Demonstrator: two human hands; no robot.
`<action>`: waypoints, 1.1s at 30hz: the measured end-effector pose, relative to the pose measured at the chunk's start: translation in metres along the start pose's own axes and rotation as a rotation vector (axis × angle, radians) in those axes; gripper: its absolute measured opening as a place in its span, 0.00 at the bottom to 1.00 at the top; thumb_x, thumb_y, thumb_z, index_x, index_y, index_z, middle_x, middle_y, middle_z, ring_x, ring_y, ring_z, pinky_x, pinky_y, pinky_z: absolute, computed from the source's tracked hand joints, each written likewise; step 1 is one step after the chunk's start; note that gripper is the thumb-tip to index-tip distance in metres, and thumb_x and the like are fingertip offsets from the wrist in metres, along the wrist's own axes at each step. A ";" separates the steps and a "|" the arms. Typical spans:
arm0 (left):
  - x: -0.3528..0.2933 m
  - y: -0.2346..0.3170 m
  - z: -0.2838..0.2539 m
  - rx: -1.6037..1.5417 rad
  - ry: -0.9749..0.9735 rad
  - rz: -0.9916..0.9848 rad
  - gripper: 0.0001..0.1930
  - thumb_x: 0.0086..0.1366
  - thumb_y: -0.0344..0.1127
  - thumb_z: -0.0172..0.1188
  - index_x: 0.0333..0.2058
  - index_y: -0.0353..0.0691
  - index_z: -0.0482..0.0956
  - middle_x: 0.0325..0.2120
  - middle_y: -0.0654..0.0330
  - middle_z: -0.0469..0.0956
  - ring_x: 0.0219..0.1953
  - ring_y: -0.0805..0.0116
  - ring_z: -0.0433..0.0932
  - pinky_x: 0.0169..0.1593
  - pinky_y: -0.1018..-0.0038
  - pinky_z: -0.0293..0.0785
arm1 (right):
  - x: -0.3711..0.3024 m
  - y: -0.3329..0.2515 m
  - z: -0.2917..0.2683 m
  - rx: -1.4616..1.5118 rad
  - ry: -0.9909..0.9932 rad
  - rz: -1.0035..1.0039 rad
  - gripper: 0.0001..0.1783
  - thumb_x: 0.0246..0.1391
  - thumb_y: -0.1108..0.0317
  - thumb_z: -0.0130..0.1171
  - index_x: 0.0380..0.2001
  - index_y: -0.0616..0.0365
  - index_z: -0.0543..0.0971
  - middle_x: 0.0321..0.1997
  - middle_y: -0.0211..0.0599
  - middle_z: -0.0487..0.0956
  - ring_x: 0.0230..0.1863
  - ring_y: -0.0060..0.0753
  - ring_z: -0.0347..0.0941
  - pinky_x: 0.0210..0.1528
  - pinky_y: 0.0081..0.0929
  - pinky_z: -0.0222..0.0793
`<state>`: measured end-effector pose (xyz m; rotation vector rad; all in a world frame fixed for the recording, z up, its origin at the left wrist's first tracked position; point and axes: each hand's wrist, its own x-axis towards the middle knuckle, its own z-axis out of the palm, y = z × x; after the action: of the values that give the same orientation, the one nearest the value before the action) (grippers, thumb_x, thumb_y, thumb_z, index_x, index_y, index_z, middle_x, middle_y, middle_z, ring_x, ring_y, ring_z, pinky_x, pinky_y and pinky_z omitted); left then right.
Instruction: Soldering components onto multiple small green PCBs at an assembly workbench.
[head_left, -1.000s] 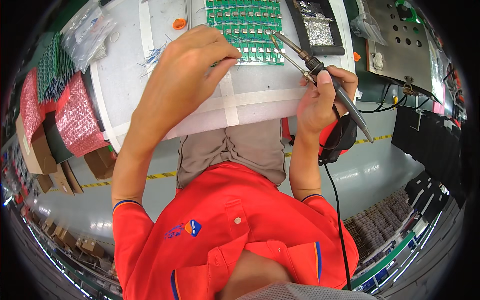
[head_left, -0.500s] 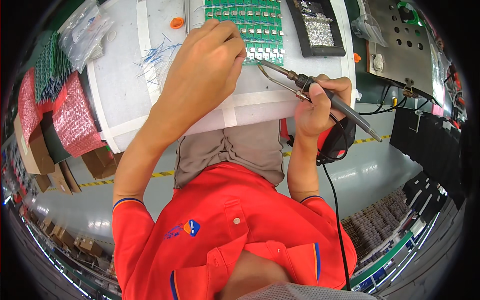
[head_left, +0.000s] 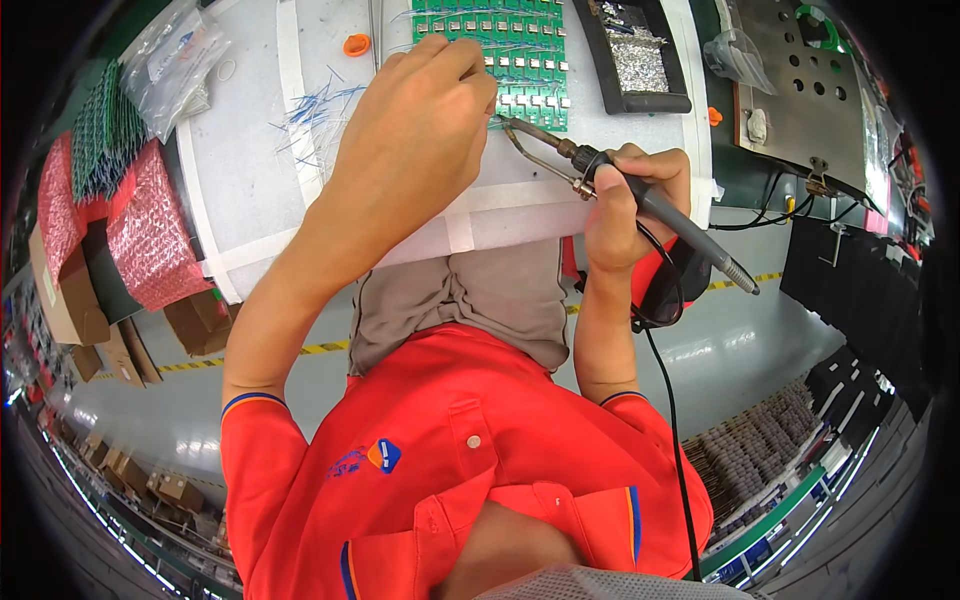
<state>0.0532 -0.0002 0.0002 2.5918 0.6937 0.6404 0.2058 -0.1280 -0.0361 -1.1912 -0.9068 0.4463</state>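
Observation:
My right hand (head_left: 612, 225) grips a soldering iron (head_left: 682, 217) with a dark grey handle and a thin metal tube beside its tip. The tip touches or nearly touches the near edge of a green circuit board panel (head_left: 530, 68), close to my left fingertips. Rows of small silver connectors and thin wires cover this panel. Over the panel's near left part, my left hand (head_left: 415, 130) is closed with its fingers pinched together. What those fingers hold is hidden behind the hand. Loose blue and white wires (head_left: 322, 112) lie left of my left wrist.
A black tray (head_left: 648, 102) with crumpled silvery material stands right of the panel. An orange ring-like piece (head_left: 356, 45) lies at the upper left. Plastic bags (head_left: 172, 70), stacked green boards (head_left: 105, 135) and pink bubble wrap (head_left: 155, 240) sit at left. A perforated metal plate (head_left: 800, 115) is at right.
The soldering iron and my right hand have moved slightly left, bringing the tip nearer my left fingertips. My left hand has shifted a little to the right.

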 end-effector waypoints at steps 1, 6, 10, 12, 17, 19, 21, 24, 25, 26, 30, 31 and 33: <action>0.000 0.000 0.000 0.001 0.000 -0.001 0.04 0.52 0.21 0.62 0.26 0.30 0.75 0.32 0.55 0.73 0.38 0.54 0.73 0.42 0.62 0.70 | 0.000 0.000 0.001 0.001 -0.001 0.000 0.09 0.44 0.80 0.55 0.28 0.62 0.66 0.19 0.30 0.65 0.20 0.17 0.58 0.25 0.17 0.56; 0.001 -0.001 0.001 0.012 -0.016 -0.001 0.04 0.53 0.21 0.61 0.26 0.31 0.75 0.31 0.56 0.73 0.38 0.54 0.73 0.42 0.62 0.70 | 0.002 0.005 -0.005 0.052 0.170 0.006 0.06 0.45 0.78 0.51 0.28 0.62 0.65 0.17 0.32 0.64 0.18 0.19 0.58 0.22 0.18 0.56; 0.000 -0.004 0.002 0.045 -0.011 0.000 0.03 0.53 0.22 0.61 0.26 0.31 0.75 0.31 0.55 0.73 0.37 0.54 0.73 0.42 0.62 0.70 | 0.003 0.010 -0.004 0.038 0.175 -0.011 0.06 0.45 0.77 0.50 0.28 0.62 0.65 0.17 0.33 0.64 0.17 0.20 0.57 0.19 0.19 0.57; -0.002 -0.005 0.001 0.074 -0.006 -0.004 0.03 0.53 0.22 0.61 0.26 0.31 0.76 0.31 0.55 0.74 0.37 0.54 0.73 0.42 0.62 0.70 | 0.004 0.012 -0.002 -0.007 0.171 -0.046 0.06 0.45 0.77 0.51 0.28 0.62 0.66 0.18 0.34 0.65 0.17 0.21 0.59 0.19 0.20 0.60; -0.009 -0.011 -0.002 0.035 0.007 0.019 0.04 0.53 0.24 0.62 0.29 0.33 0.78 0.34 0.55 0.76 0.39 0.54 0.74 0.45 0.63 0.72 | 0.002 0.011 -0.012 0.031 0.224 0.010 0.07 0.45 0.77 0.53 0.30 0.61 0.68 0.22 0.37 0.69 0.19 0.26 0.67 0.21 0.19 0.65; -0.014 -0.013 -0.011 -0.163 0.014 0.077 0.07 0.54 0.26 0.64 0.33 0.33 0.79 0.37 0.55 0.77 0.43 0.55 0.76 0.48 0.64 0.72 | 0.001 0.012 -0.012 -0.017 0.271 0.022 0.07 0.46 0.76 0.54 0.31 0.61 0.69 0.22 0.37 0.70 0.19 0.25 0.67 0.21 0.18 0.65; -0.024 -0.025 -0.032 -0.176 0.036 0.059 0.09 0.55 0.27 0.64 0.36 0.34 0.79 0.39 0.56 0.78 0.46 0.56 0.76 0.50 0.66 0.72 | 0.001 0.010 -0.008 0.001 0.255 0.039 0.08 0.46 0.75 0.54 0.31 0.61 0.69 0.22 0.37 0.70 0.19 0.25 0.67 0.21 0.17 0.65; -0.033 -0.045 -0.059 -0.075 0.082 -0.035 0.08 0.56 0.27 0.64 0.35 0.34 0.79 0.37 0.56 0.78 0.44 0.56 0.76 0.48 0.66 0.72 | 0.003 0.006 -0.001 0.016 0.244 0.049 0.08 0.46 0.75 0.55 0.31 0.61 0.68 0.22 0.37 0.70 0.19 0.24 0.67 0.21 0.17 0.65; -0.035 -0.050 -0.065 0.017 0.012 -0.102 0.07 0.56 0.27 0.63 0.35 0.34 0.79 0.35 0.56 0.77 0.42 0.56 0.75 0.46 0.66 0.71 | 0.003 0.006 0.000 0.026 0.242 0.043 0.09 0.46 0.75 0.55 0.32 0.61 0.68 0.22 0.36 0.70 0.19 0.24 0.67 0.21 0.16 0.65; -0.035 -0.053 -0.068 0.108 -0.058 -0.169 0.06 0.57 0.27 0.63 0.34 0.34 0.78 0.33 0.55 0.76 0.40 0.56 0.75 0.45 0.66 0.71 | 0.003 0.006 -0.001 0.022 0.245 0.042 0.09 0.46 0.75 0.55 0.32 0.61 0.68 0.22 0.36 0.70 0.19 0.24 0.67 0.21 0.16 0.65; -0.029 -0.069 -0.068 0.110 -0.102 -0.040 0.05 0.55 0.26 0.62 0.31 0.33 0.77 0.29 0.55 0.73 0.36 0.56 0.74 0.42 0.65 0.70 | 0.004 0.005 0.000 0.053 0.238 0.046 0.08 0.47 0.76 0.55 0.32 0.62 0.68 0.22 0.36 0.70 0.19 0.24 0.68 0.22 0.16 0.65; -0.025 -0.072 -0.065 0.130 -0.078 0.014 0.04 0.53 0.25 0.61 0.27 0.33 0.76 0.28 0.54 0.74 0.35 0.54 0.74 0.42 0.63 0.71 | 0.004 0.004 0.001 0.078 0.227 0.040 0.08 0.48 0.77 0.55 0.32 0.62 0.68 0.23 0.36 0.70 0.18 0.24 0.67 0.22 0.16 0.65; -0.019 -0.068 -0.066 0.136 -0.052 0.075 0.03 0.51 0.25 0.60 0.24 0.32 0.76 0.27 0.54 0.76 0.35 0.52 0.74 0.41 0.61 0.71 | 0.003 0.009 -0.002 0.048 0.239 0.026 0.08 0.48 0.77 0.55 0.32 0.62 0.68 0.24 0.36 0.71 0.18 0.24 0.67 0.21 0.16 0.65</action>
<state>-0.0202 0.0600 0.0176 2.7611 0.6469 0.5640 0.2103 -0.1239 -0.0435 -1.1850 -0.6718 0.3359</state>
